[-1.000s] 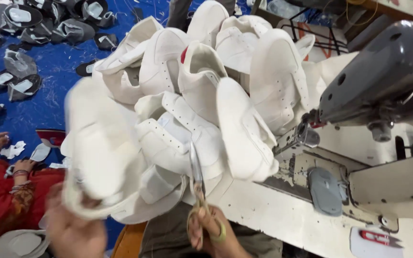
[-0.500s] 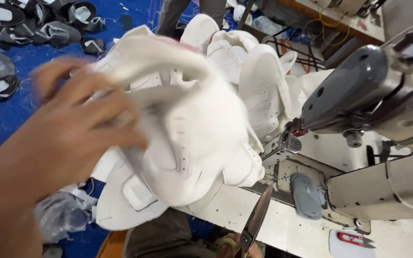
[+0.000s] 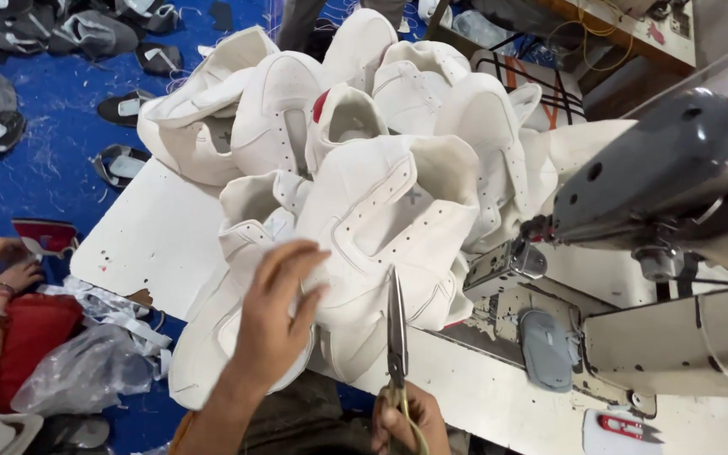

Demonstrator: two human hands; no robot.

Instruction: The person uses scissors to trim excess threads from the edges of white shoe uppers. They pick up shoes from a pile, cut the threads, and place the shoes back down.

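Note:
A heap of white shoe uppers [image 3: 355,118] lies on the white sewing table [image 3: 153,236]. My left hand [image 3: 275,316] rests flat on the nearest white upper [image 3: 372,244], fingers spread and pressing on its side. My right hand [image 3: 406,417] is at the bottom edge, closed around the yellow handle of a pair of scissors [image 3: 396,324]. The scissors' blades point straight up and lie against the same upper, just right of my left hand.
A grey industrial sewing machine [image 3: 676,185] fills the right side, its needle plate [image 3: 507,261] beside the pile. Small red snips [image 3: 625,425] lie at the lower right. On the blue floor sit dark shoe pieces [image 3: 86,34], a plastic bag [image 3: 86,371] and another person's hands [image 3: 2,261].
My left hand, which was lifting an upper close to the camera, has set it down on the pile and now rests on it. The scissors have come up against the upper.

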